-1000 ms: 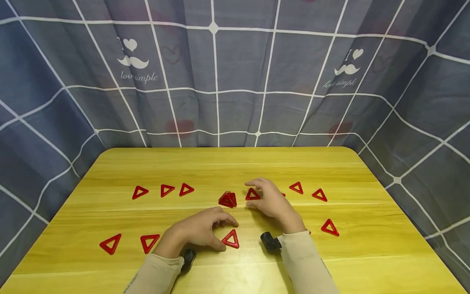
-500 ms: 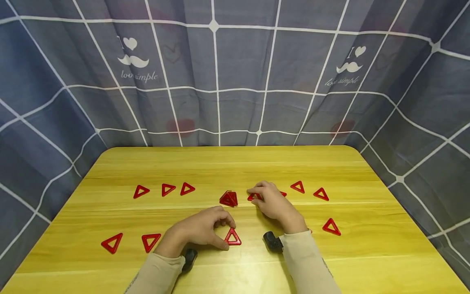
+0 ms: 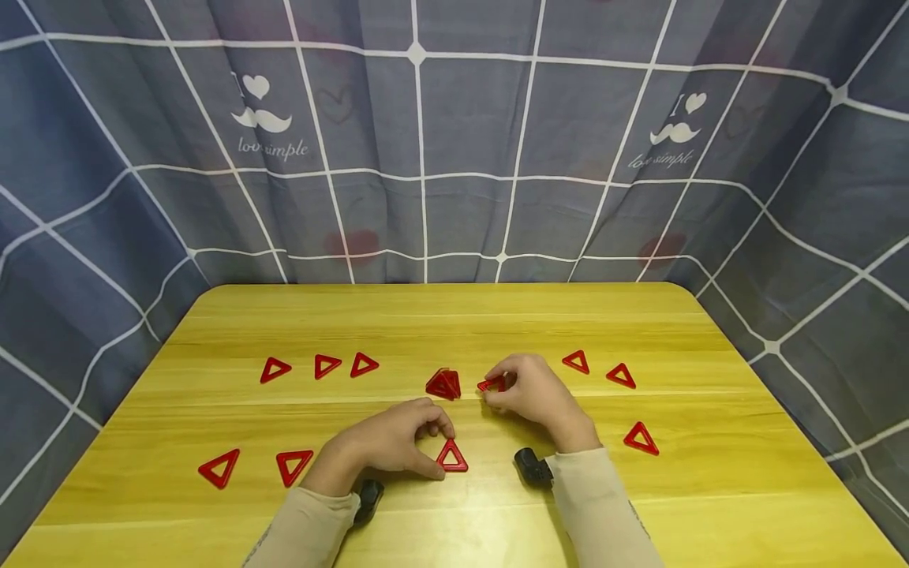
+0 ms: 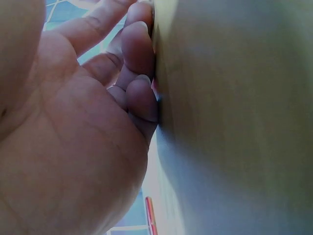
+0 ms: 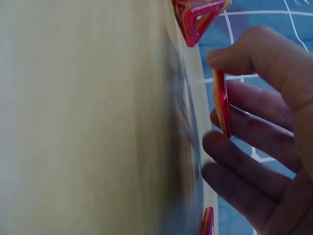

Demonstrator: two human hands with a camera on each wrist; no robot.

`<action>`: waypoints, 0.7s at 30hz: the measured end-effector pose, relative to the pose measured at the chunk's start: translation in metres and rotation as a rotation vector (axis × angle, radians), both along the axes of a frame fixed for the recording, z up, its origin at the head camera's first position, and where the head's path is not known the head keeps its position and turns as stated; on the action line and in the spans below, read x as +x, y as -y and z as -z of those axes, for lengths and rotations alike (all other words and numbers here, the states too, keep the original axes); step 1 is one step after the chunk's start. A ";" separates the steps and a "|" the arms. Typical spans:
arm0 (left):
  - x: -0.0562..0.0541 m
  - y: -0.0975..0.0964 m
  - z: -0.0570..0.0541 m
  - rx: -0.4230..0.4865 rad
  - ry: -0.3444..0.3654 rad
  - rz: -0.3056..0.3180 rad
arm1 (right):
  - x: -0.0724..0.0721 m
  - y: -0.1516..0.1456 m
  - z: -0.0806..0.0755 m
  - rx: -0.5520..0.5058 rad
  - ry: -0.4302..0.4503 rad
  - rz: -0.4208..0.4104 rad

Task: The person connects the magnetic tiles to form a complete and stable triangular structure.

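Note:
My right hand (image 3: 536, 394) pinches a red triangular tile (image 5: 223, 105) between thumb and fingers. In the right wrist view that tile is held clear of the wooden table and seen nearly edge-on. Just left of it in the head view stands a small red pyramid (image 3: 443, 384) made of such tiles. My left hand (image 3: 390, 438) rests on the table, its index fingertip and thumb at two corners of another red triangular tile (image 3: 451, 457) lying flat. In the left wrist view my left fingers (image 4: 142, 100) touch the tabletop, and that tile is mostly hidden.
Several red tiles lie flat on the wooden table (image 3: 454, 323): a back-left tile (image 3: 327, 366), a front-left tile (image 3: 220, 468), a back-right tile (image 3: 576, 361) and a right tile (image 3: 641, 439) among them. A grey checked curtain (image 3: 454, 213) hangs around the table's back and sides.
My right hand has closed its thumb and fingers on the tile beside the pyramid and lifted it with a tilt. My left fingers have drawn in on the front tile, which has turned slightly.

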State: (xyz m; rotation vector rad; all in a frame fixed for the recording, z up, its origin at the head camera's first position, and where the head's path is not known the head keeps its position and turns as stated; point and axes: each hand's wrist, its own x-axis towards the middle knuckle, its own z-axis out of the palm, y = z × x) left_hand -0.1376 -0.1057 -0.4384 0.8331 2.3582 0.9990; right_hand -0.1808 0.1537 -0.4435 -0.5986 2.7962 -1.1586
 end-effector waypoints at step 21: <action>-0.001 -0.003 0.001 0.039 0.009 -0.041 | 0.020 -0.009 0.001 -0.148 0.118 -0.229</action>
